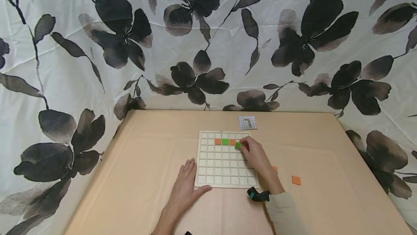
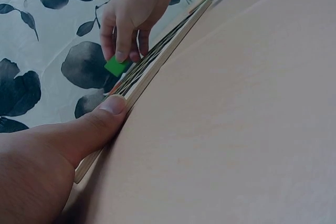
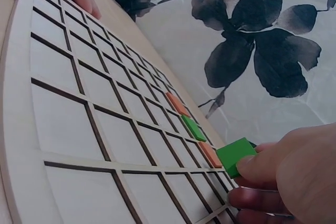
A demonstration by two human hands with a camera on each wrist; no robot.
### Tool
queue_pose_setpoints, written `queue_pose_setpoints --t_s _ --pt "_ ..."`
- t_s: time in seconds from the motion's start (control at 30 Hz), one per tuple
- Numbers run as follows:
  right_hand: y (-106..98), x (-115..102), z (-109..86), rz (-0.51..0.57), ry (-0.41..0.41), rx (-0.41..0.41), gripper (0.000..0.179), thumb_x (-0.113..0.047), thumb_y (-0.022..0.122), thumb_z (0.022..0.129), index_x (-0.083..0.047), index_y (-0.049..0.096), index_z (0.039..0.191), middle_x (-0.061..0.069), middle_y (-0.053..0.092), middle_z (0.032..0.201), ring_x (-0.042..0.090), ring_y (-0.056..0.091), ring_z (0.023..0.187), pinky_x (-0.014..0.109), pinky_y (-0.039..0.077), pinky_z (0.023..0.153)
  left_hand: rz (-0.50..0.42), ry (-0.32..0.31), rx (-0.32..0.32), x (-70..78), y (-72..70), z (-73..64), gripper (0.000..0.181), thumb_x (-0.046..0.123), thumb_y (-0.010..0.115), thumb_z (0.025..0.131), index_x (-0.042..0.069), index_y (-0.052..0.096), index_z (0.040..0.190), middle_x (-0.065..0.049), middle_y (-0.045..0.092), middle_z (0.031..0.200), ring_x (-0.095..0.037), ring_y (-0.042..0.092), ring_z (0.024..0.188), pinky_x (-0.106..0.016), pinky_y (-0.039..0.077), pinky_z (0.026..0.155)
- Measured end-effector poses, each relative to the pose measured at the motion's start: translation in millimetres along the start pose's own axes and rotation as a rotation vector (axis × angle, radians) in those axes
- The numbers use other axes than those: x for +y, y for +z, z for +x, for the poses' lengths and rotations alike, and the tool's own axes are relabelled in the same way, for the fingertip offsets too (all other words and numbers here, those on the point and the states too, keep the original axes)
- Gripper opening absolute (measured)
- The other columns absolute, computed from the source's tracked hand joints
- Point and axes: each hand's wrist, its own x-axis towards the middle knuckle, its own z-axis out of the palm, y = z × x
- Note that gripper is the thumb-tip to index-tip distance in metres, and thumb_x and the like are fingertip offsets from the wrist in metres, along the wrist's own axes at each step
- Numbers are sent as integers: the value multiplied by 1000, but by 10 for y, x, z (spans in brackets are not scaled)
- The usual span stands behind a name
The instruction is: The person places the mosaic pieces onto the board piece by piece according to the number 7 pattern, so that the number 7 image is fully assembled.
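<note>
A pale wooden grid board point(image 1: 221, 163) lies on the table. An orange tile point(image 1: 218, 141), a green tile point(image 1: 225, 141) and another orange tile point(image 1: 232, 142) sit side by side in one of its far rows. Between thumb and fingers, my right hand point(image 1: 256, 157) pinches a second green tile point(image 3: 236, 156), tilted just above the board at the right end of that row. My left hand point(image 1: 187, 182) rests at the near left corner, fingers straight along the board's left side. Its thumb point(image 2: 113, 104) touches the near edge of the frame.
A small card point(image 1: 247, 122) printed with a coloured grid pattern lies beyond the board. On the right, a loose orange tile point(image 1: 296, 180) lies on the table point(image 1: 332, 198), and another orange tile point(image 1: 275, 168) is partly hidden by my right wrist. A flower-printed cloth point(image 1: 234, 46) hangs behind.
</note>
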Motion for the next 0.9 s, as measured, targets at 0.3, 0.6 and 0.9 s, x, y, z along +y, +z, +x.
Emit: queue_pose_setpoints --t_s 0.3,0.6,0.9 --pt "65 -14 -8 -11 -15 3 16 -10 64 97 -7 65 113 6 67 98 18 57 85 30 54 74 -19 -19 -22 0 -7 3 105 65 73 77 -2 41 150 -21 37 159 -34 29 152 -44 20 130" --pt "117 -7 3 -37 -34 6 14 -11 66 96 -10 68 110 4 67 97 19 56 84 31 52 75 -29 -34 -37 4 -12 16 105 65 73 77 0 39 152 -19 35 161 -31 26 154 -41 17 131" --pt "153 -10 -11 -50 -36 -2 16 -12 65 97 -12 68 112 3 66 100 18 55 87 30 53 77 -7 5 8 8 -15 -1 104 64 74 76 -3 44 148 -21 40 157 -35 32 151 -46 23 129"
